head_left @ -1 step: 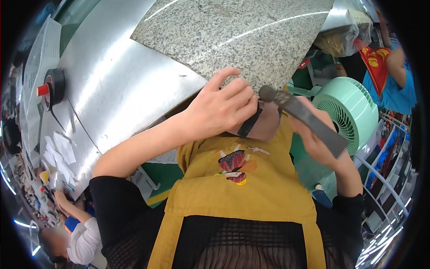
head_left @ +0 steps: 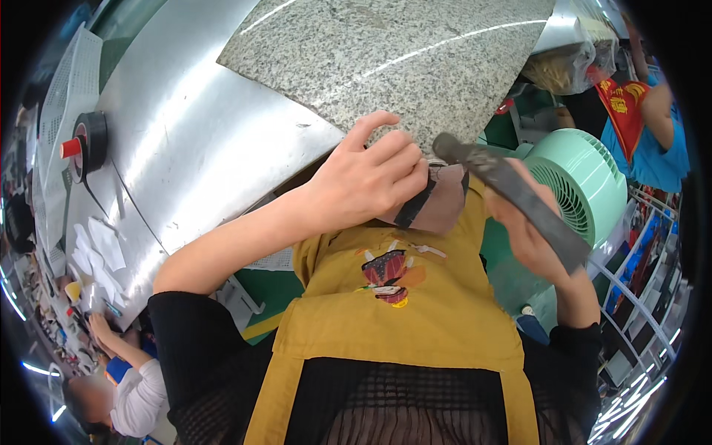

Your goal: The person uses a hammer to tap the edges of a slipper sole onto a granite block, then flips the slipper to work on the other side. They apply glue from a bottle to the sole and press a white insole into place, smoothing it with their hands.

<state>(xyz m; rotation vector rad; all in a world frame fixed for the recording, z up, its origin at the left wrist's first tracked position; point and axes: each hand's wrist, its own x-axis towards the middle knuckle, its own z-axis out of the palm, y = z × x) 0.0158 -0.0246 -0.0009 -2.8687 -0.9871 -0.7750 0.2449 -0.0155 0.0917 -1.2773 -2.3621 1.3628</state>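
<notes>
At the near edge of a speckled granite slab (head_left: pixel 393 67), my left hand (head_left: pixel 371 178) is closed on a brown leather-like piece (head_left: pixel 445 202) with a black strip (head_left: pixel 417 208) along it. Its index finger is bent over the slab; the fingertips on the piece are partly hidden. My right hand (head_left: pixel 519 230) grips a dark grey hammer (head_left: pixel 530 200). The hammer's narrow rounded end is just above the piece's far edge, beside the slab, and its broad flat end points back toward my right forearm. Whether it touches the piece, I cannot tell.
The slab lies on a shiny metal table (head_left: pixel 185 126). On the left are a black tape roll (head_left: pixel 93 144), white scraps (head_left: pixel 100 252) and a perforated white basket (head_left: pixel 70 104). A mint-green fan (head_left: pixel 593 185) stands close by my right hand. Other people are at both sides.
My right hand and the hammer have shifted slightly to the right, and the hammer's rounded end has risen a little from the piece. My left hand stays almost where it was.
</notes>
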